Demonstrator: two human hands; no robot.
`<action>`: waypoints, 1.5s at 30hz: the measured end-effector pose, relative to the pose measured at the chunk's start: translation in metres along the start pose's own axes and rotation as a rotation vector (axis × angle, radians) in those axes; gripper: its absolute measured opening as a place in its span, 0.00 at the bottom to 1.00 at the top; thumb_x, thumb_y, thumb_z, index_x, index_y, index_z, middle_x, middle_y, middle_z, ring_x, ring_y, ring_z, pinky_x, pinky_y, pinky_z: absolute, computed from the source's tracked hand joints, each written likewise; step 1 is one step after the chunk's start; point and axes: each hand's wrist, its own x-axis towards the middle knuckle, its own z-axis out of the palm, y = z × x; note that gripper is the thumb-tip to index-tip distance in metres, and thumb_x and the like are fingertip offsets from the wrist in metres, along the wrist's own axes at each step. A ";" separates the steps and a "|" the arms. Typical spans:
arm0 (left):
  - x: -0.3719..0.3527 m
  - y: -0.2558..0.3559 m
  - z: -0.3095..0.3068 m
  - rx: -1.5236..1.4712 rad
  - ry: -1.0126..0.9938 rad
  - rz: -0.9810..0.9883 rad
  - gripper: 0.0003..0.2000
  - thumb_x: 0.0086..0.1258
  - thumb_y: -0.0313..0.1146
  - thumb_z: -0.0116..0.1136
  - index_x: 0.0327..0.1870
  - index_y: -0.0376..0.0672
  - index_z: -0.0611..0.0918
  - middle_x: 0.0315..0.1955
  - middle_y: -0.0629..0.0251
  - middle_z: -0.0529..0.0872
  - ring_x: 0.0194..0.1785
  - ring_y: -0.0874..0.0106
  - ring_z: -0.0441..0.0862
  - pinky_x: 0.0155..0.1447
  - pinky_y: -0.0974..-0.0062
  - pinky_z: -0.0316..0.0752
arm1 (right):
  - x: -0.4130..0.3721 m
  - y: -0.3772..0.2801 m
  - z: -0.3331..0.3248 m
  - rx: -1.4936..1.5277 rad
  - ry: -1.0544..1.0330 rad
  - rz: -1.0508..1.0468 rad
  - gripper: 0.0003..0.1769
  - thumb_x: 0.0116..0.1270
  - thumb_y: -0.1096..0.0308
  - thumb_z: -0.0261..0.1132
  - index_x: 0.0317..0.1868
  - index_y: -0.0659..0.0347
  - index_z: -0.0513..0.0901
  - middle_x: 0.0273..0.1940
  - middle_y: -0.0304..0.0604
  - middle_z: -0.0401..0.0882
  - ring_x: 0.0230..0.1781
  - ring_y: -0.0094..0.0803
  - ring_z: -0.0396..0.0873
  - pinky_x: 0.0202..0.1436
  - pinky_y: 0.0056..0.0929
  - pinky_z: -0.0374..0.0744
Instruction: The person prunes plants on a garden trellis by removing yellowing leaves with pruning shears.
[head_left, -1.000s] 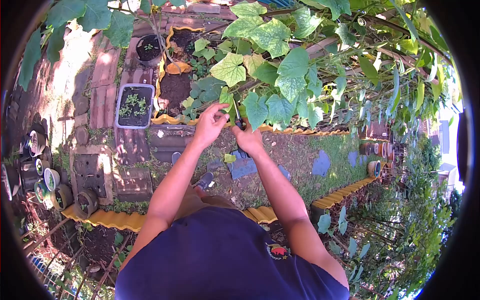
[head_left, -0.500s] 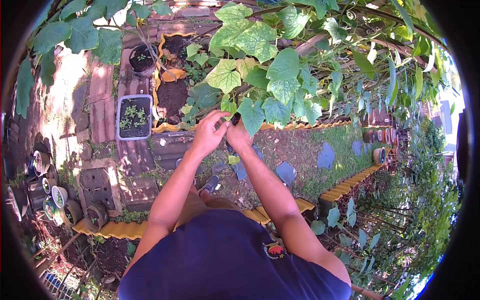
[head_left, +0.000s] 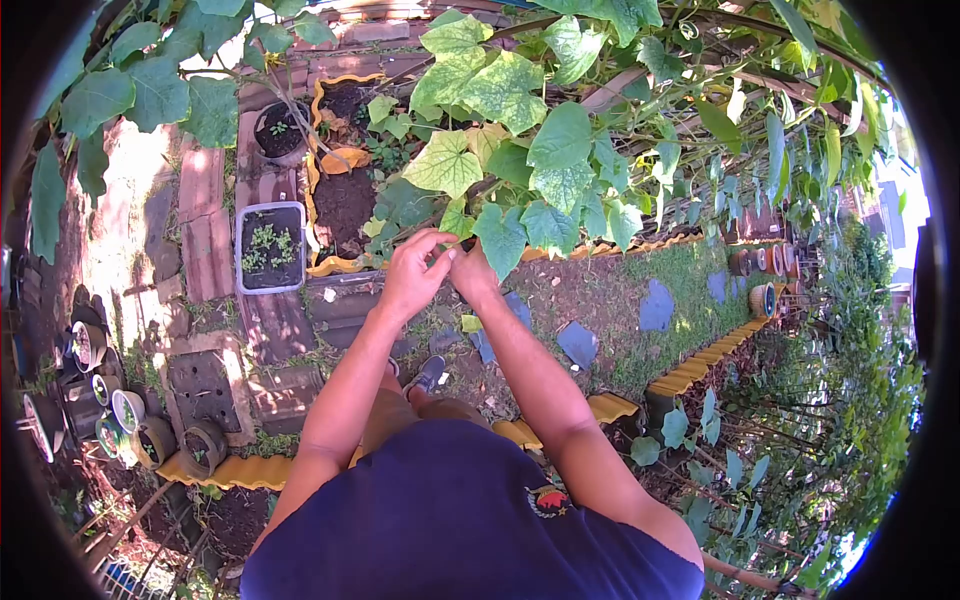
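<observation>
My left hand [head_left: 412,275] is raised under the hanging vine, thumb and fingers drawn together in a pinch. What lies between its fingertips is hidden. Touching it on the right, my right hand [head_left: 473,273] is closed, and a small dark object [head_left: 468,243] shows at its fingers, mostly covered. A small yellow-green leaf [head_left: 456,219] hangs just above the fingertips. Beside the right hand droops a larger green leaf [head_left: 500,238]. Broad, pale-mottled vine leaves [head_left: 507,92] spread above both hands.
A rectangular planter [head_left: 270,248] with seedlings stands at left, near a round pot [head_left: 281,130]. Yellow wavy edging [head_left: 715,357] borders the beds. Slate stepping stones [head_left: 577,344] lie on the ground. Several pots [head_left: 128,410] line the lower left. Dense foliage fills the right.
Both hands stay close together under the vine, with the fingertips slightly shifted. Less of the dark object shows at my right hand. The view has moved slightly.
</observation>
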 end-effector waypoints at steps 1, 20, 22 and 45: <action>-0.001 0.002 -0.002 0.000 0.038 0.030 0.06 0.67 0.27 0.66 0.39 0.34 0.84 0.34 0.61 0.85 0.33 0.71 0.79 0.38 0.72 0.74 | 0.004 0.005 0.002 -0.069 -0.021 -0.028 0.29 0.67 0.53 0.65 0.57 0.72 0.79 0.51 0.65 0.84 0.53 0.58 0.83 0.59 0.49 0.78; 0.094 0.023 -0.022 0.602 0.362 0.302 0.07 0.70 0.36 0.65 0.42 0.44 0.86 0.32 0.58 0.89 0.34 0.55 0.87 0.38 0.59 0.79 | -0.031 0.017 0.004 0.325 0.016 -0.041 0.28 0.67 0.54 0.66 0.59 0.65 0.75 0.40 0.50 0.83 0.39 0.43 0.84 0.46 0.44 0.79; 0.093 0.018 -0.032 0.590 0.362 0.230 0.07 0.71 0.36 0.64 0.43 0.44 0.86 0.32 0.57 0.89 0.35 0.54 0.87 0.38 0.59 0.79 | -0.020 0.024 0.013 0.642 -0.121 -0.146 0.29 0.70 0.58 0.64 0.65 0.65 0.71 0.42 0.46 0.84 0.38 0.35 0.83 0.44 0.37 0.80; 0.072 0.016 -0.035 0.463 0.280 0.368 0.06 0.66 0.30 0.67 0.40 0.41 0.86 0.34 0.58 0.90 0.33 0.57 0.86 0.40 0.63 0.78 | 0.002 -0.032 0.007 0.082 0.323 -0.133 0.34 0.69 0.52 0.67 0.63 0.72 0.72 0.49 0.58 0.81 0.52 0.53 0.81 0.59 0.45 0.75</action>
